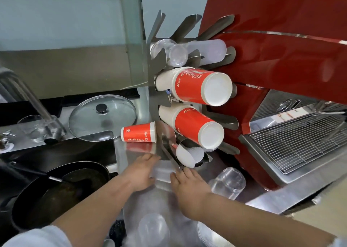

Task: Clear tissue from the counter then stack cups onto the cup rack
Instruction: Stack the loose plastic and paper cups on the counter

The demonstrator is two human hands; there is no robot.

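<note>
The metal cup rack (151, 88) stands on the steel counter (150, 201). It carries clear cups (178, 56) at the top, two stacks of red paper cups (201, 86) (195, 128) below them, and a white cup (189, 157) at the bottom. A single red paper cup (138, 132) lies on its side left of the rack. At the rack's foot, my left hand (141, 172) and my right hand (188, 185) press on either side of a blurred translucent cup (162, 172). More clear cups lie at the right (228, 183) and near me (154, 229). I see no tissue.
A red coffee machine (281, 49) with a wire drip grille (300, 143) fills the right. To the left are a glass pan lid (102, 118), a tap (35, 103), a drinking glass (31, 127) and a black frying pan (62, 188) in the sink.
</note>
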